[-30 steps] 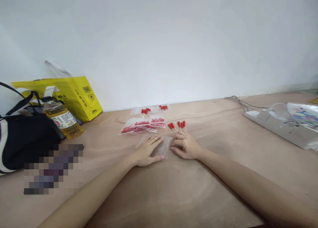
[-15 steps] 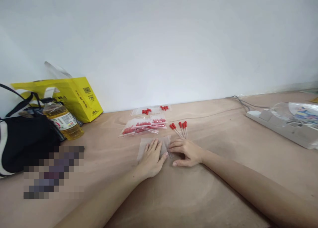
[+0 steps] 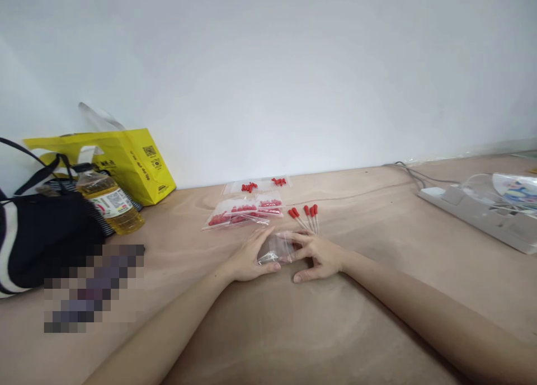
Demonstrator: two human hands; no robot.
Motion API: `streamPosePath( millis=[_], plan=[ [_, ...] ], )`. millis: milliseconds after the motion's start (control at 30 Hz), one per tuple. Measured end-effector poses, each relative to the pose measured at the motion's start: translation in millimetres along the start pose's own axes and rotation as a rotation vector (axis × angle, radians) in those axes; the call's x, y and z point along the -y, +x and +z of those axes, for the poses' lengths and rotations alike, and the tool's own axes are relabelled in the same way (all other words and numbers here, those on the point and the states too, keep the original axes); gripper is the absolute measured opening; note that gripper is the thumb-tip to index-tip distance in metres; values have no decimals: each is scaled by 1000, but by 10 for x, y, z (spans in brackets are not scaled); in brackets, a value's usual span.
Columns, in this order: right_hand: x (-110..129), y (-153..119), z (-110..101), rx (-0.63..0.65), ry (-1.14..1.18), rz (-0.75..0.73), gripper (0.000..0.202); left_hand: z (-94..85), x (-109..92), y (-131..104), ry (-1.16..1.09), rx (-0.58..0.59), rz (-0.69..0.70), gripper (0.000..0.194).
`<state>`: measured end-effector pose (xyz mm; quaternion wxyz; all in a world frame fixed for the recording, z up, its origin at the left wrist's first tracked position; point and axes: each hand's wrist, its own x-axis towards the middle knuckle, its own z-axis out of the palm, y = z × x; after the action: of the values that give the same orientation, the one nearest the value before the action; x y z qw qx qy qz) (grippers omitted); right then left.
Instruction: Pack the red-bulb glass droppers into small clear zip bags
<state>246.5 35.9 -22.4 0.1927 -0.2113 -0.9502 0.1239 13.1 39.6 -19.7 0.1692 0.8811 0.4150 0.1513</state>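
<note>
A clear zip-lock bag stands slightly puffed up between my two hands, just above the table. My left hand rests at its left edge, fingers stretched out and thumb apart. On the other edge, my right hand touches the plastic with spread, bent fingertips. Past my right hand lie several droppers with red rubber bulbs and thin pale stems, fanned out. Beyond the bag, overlapping zip-lock bags of red-bulbed droppers are piled on the table.
Small red rubber bulbs lie on bags near the wall. At left are a yellow shopping bag, an oil bottle and a black bag. A white power strip with cables sits on the right of the wooden table.
My left hand has turned from lying flat on top of the clear bag to its left side. The bag now bulges up between both hands. My right hand has barely moved.
</note>
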Motion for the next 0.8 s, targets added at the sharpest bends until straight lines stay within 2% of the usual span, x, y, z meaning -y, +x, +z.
streamPosePath(
  millis=[100,167,233,300,367,400,467,567,700,800],
  plan=[
    [6,-11,15,-75,105,29,44,28,-20,-10,15,-9,-44,79],
    [-56,-17,8,-209,166,134,33,27,-54,-16,22,-27,-69,74],
    [-207,-18,-29,-393,149,363,33,18,-86,-18,27,-39,-77,70],
    [-434,-18,-95,-562,72,681,35,9,-109,-22,35,-42,-75,68],
    [-684,-20,-166,-583,48,1006,30,10,-126,-36,44,-41,-75,67],
    [-798,-22,-192,-579,40,1062,32,15,-134,-50,51,-34,-75,66],
    [-980,-23,-215,-555,57,1106,32,35,-155,-87,71,-14,-72,65],
    [-1123,-7,-177,-539,111,1116,26,69,-191,-143,100,-9,-49,64],
    [-1177,20,-120,-587,212,1151,17,80,-221,-167,115,-31,-58,65],
    [-1167,-7,-153,-667,324,1157,14,67,-227,-157,111,-32,-61,65]
  ],
)
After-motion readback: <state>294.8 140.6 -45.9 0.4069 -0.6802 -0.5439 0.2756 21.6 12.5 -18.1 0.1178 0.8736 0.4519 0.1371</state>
